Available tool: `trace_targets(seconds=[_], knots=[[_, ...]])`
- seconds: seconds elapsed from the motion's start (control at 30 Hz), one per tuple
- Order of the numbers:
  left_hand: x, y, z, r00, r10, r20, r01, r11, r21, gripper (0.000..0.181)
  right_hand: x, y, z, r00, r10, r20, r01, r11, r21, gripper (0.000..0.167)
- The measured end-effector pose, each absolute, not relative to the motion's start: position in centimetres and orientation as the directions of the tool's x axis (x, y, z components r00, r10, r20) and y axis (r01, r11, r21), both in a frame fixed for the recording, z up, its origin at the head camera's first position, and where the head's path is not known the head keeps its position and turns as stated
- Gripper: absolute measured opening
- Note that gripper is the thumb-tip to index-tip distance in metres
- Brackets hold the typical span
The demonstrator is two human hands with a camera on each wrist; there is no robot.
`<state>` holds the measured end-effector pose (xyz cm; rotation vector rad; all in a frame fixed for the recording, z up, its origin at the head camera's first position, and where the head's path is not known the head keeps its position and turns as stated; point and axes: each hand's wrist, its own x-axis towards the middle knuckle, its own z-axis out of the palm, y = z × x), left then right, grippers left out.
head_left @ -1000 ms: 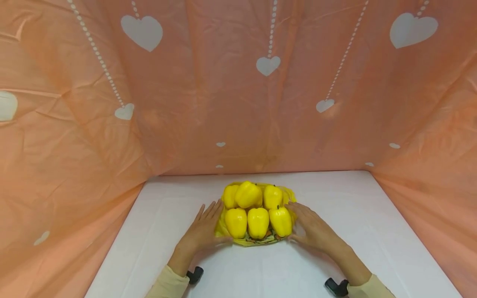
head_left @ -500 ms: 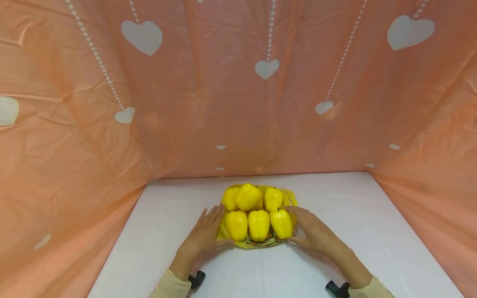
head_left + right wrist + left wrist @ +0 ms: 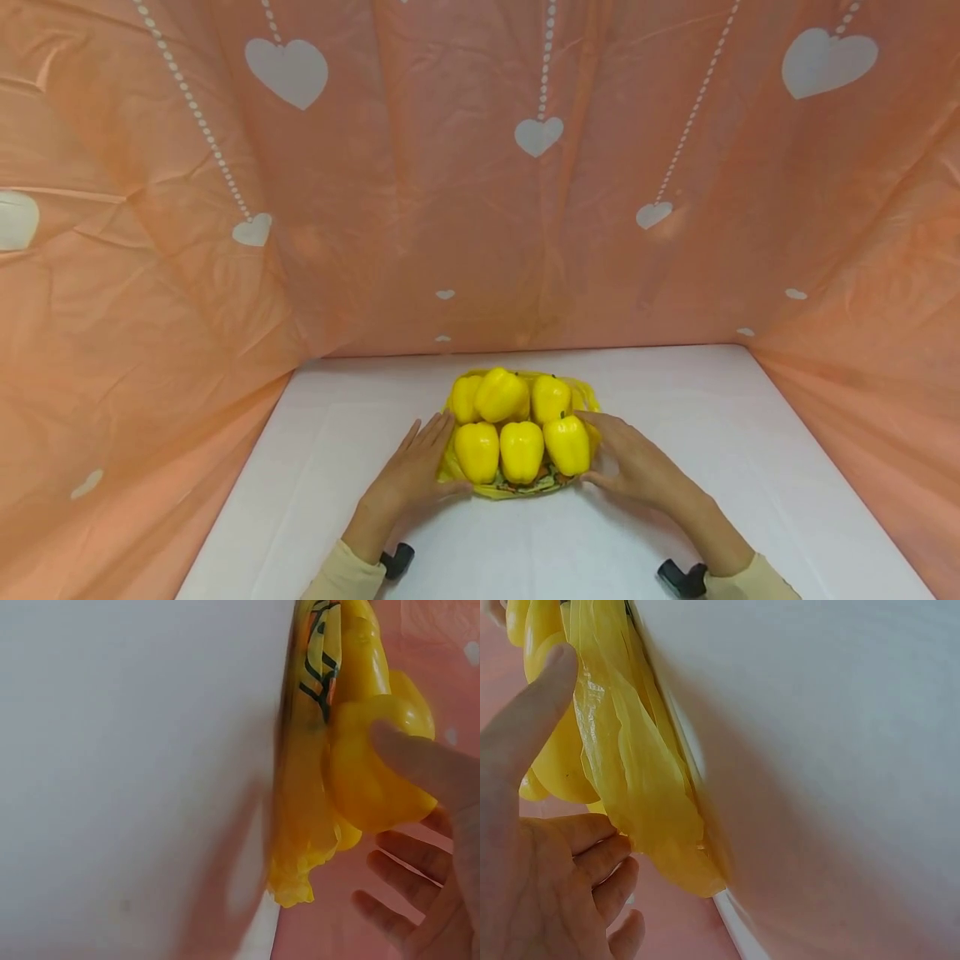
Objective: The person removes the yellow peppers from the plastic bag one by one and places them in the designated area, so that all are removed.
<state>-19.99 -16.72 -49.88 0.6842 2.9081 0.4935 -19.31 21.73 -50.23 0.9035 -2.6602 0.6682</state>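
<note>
Before me: table (image 3: 525,546), one, white-surfaced; lying directly on it, plastic bag (image 3: 639,772), one, yellow, printed, crumpled.

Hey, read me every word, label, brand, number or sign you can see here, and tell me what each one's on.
There is no readable text.
Yellow plastic bag: dark and orange printed marks, too partial and unclear to read as words.
Yellow bell peppers: no label or sticker visible.
Peach backdrop: white hearts and dotted lines, no lettering.
</note>
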Motion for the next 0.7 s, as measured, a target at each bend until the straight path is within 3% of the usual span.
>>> trace_targets(seconds=[0.4,0.7], knots=[[-20.0,-16.6,-50.0,-0.900,0.436,-0.012,0.404,0.843,0.354,0.115,-19.6,22.6,-49.4,-0.773,-0.471,0.424,-0.621,0.699,-0.355,0.090],[-19.8,-16.6,-49.9,-0.897,0.441,-0.025,0.403,0.842,0.358,0.114,-20.4,24.1,-49.1,-0.809,-0.435,0.396,-0.578,0.708,-0.405,0.092]])
